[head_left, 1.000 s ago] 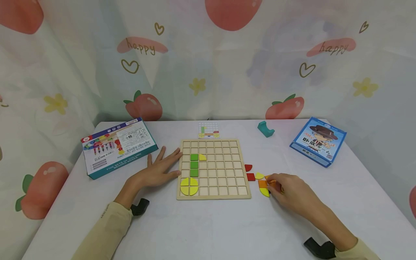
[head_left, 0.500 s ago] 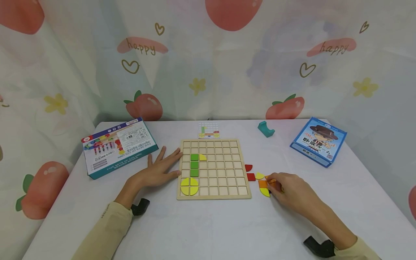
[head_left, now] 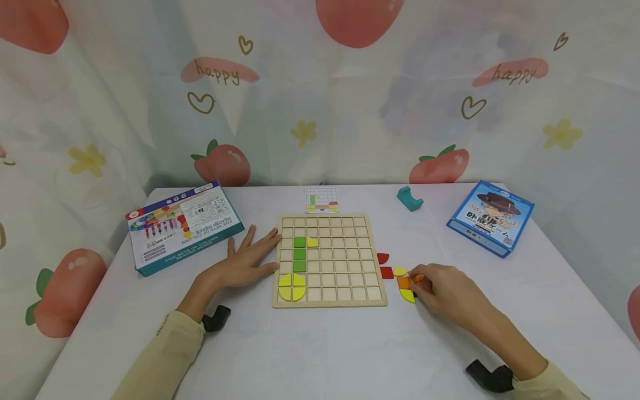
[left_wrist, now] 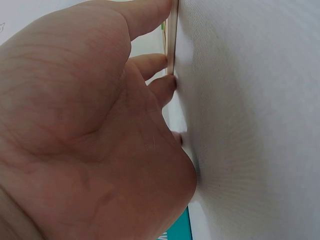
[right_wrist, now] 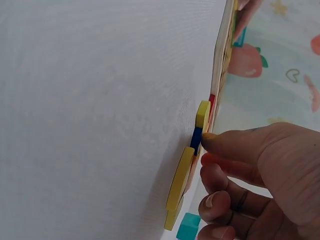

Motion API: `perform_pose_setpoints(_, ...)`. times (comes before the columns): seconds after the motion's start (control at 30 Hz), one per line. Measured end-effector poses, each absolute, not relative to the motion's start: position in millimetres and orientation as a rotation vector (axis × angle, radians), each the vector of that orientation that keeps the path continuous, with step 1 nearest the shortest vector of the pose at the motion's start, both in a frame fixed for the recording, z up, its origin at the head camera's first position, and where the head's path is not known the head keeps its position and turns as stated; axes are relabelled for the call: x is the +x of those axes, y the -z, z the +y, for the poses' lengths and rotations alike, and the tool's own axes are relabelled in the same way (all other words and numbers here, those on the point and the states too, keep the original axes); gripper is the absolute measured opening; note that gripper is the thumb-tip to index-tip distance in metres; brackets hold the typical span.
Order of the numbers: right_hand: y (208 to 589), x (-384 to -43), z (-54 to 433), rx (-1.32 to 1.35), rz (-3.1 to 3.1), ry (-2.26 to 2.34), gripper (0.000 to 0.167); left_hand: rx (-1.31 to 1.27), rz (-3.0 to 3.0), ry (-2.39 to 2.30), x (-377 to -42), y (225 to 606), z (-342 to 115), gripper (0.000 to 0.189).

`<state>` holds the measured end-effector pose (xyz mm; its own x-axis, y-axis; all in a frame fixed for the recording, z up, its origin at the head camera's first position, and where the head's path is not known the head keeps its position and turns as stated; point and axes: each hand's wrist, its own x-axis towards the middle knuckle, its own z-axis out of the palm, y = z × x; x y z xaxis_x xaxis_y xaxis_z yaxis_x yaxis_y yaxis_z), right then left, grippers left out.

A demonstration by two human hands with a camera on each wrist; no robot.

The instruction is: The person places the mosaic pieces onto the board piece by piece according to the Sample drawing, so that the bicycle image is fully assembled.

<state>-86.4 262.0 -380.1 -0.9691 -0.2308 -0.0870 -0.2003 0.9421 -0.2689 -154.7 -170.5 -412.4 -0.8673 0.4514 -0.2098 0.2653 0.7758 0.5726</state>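
My left hand (head_left: 242, 261) lies with its fingers spread on the table, fingertips and thumb touching the left edge of the wooden grid board (head_left: 330, 304). Green squares (head_left: 299, 254) and yellow quarter-circles (head_left: 298, 293) sit in the board's left cells. At the loose tiles right of the board, my right hand (head_left: 450, 289) pinches an orange tile (head_left: 419, 279) between thumb and index finger, partly hidden by them. An orange square (head_left: 403, 283) and a yellow quarter-circle (head_left: 408, 296) lie beside the fingertips. In the right wrist view the thumb tip is against a blue tile (right_wrist: 196, 139).
Close to the board's right edge lie a red square (head_left: 387, 272) and a red quarter-circle (head_left: 383, 258). Behind the board is a pattern card (head_left: 321, 200). A teal curved block (head_left: 409, 199) stands back right, between the card and a blue box (head_left: 492, 216). Another box (head_left: 182, 228) lies left.
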Motion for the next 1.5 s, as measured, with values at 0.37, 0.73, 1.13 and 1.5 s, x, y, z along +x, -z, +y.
perform_pose_setpoints(0.37,377.8,-86.0,261.8,-0.360,2.959,0.402,0.033,0.556,2.633,-0.776,-154.5,411.9,-170.8,0.076)
perform_pose_setpoints(0.73,378.3,-88.3,257.8,-0.342,2.903,0.428,0.037,0.563,2.636,-0.775,-154.0,412.2,-171.0,0.076)
perform_pose_setpoints(1.13,376.3,-88.0,255.3,-0.343,2.853,0.477,0.037,0.559,2.627,-0.780,-154.2,412.3,-171.3,0.076)
perform_pose_setpoints(1.5,375.9,-89.3,258.1,-0.370,2.832,0.482,0.036,0.562,2.631,-0.782,-153.7,411.7,-171.9,0.076)
